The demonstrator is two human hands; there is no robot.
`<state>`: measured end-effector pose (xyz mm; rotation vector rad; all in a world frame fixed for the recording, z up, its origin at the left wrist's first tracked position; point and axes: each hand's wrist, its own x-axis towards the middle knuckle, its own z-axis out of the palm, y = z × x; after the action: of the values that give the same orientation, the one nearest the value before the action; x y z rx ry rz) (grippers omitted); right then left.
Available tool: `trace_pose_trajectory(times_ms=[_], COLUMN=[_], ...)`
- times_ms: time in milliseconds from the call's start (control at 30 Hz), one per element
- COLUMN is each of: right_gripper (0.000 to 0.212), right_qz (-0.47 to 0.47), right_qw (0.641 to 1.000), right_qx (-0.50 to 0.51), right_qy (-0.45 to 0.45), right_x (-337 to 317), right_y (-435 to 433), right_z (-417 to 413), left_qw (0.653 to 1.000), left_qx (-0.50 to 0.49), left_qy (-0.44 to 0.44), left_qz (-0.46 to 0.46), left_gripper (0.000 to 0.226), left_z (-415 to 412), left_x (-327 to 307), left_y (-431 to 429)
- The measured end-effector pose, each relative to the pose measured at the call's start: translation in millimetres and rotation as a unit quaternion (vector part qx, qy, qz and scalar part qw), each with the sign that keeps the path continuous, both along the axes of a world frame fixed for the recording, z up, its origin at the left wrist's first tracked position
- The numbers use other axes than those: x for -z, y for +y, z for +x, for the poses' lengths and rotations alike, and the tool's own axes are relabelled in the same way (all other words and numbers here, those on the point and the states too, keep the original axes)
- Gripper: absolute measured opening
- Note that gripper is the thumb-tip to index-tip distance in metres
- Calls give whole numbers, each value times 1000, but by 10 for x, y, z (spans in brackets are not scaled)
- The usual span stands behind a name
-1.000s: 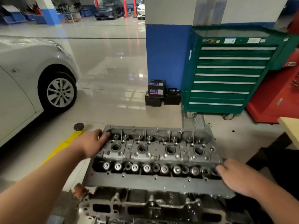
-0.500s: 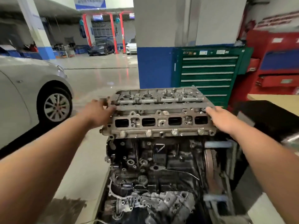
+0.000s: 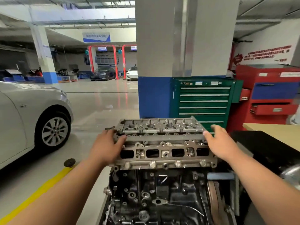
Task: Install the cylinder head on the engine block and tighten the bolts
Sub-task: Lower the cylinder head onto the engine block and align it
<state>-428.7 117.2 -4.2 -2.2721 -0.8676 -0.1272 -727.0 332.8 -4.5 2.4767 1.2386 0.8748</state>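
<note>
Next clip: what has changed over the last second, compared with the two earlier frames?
Mostly the view: it tipped up from looking down onto the cylinder head to seeing its side. The right hand has loosened from curled fingers a second ago to straight fingers against the right end. Unchanged: the left hand grips the left end, and the cylinder head sits on the engine block, as it did half a second ago.

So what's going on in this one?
A person is setting a cylinder head on top of an engine block in a garage. The left hand grips the head's left end, thumb on its top edge. The right hand lies against the right end with its fingers fairly straight. The head looks level on the block, though whether it is fully seated cannot be told. Neither hand holds a bolt or tool, so tightening has not begun.
</note>
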Motion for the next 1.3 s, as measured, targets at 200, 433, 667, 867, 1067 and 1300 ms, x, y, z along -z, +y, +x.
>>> trace_pose_trajectory(times_ms=[200,433,667,867,1067,1300], right_gripper=[52,65,59,59,65,61], right_qz=[-108,-117,-127,-145,-63,-77], right_qw=[990,985,985,977,988,979], right_qx=[-68,-51,-12,-34,-51,-67], right_qy=[62,119,116,153,132,174], right_x=[-276,-159,-64,-128,-336,-290], right_y=[485,568,504,445,527,1081], right_z=[319,469,312,358,763,1008], left_qw=[992,989,989,979,937,871], left_qx=[-1,23,50,-92,-154,-235], left_qy=[44,6,4,-181,-304,-413], left_qz=[114,147,138,6,-79,-126], left_gripper=[62,50,52,54,62,53], left_z=[308,314,186,144,161,279], left_x=[171,179,185,361,559,602], left_y=[-152,-105,23,-118,-148,-106])
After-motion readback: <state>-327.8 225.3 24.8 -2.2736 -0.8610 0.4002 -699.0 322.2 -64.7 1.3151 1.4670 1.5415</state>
